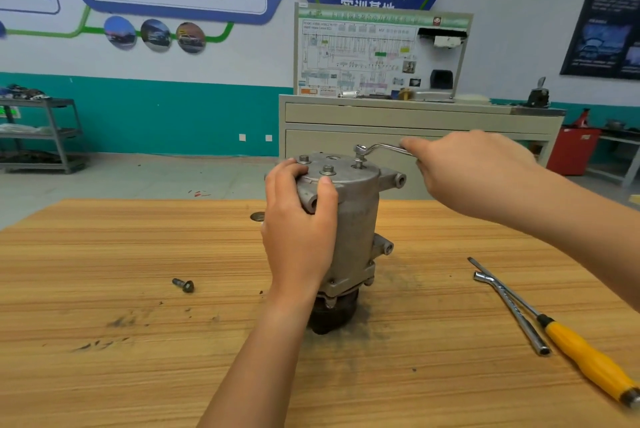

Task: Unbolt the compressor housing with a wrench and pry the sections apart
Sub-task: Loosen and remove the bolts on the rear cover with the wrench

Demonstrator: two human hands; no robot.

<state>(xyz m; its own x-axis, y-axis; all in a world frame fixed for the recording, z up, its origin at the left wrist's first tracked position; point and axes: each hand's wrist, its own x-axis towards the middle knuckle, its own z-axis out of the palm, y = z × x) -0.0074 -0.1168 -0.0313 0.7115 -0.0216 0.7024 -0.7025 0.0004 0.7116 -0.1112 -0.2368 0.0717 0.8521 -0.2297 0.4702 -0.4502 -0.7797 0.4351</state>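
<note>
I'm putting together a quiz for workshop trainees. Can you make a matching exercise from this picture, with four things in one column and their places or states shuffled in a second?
Things
1. loose bolt
2. yellow-handled screwdriver
3. wrench
4. left hand

Places or states
A. sits on a raised bolt atop the compressor, held by the right hand
B. grips the compressor's top edge
C. lies on the table, left of the compressor
D. lies on the table at right, beside a spare wrench

Pairs: 1-C, 2-D, 3-A, 4-B
</note>
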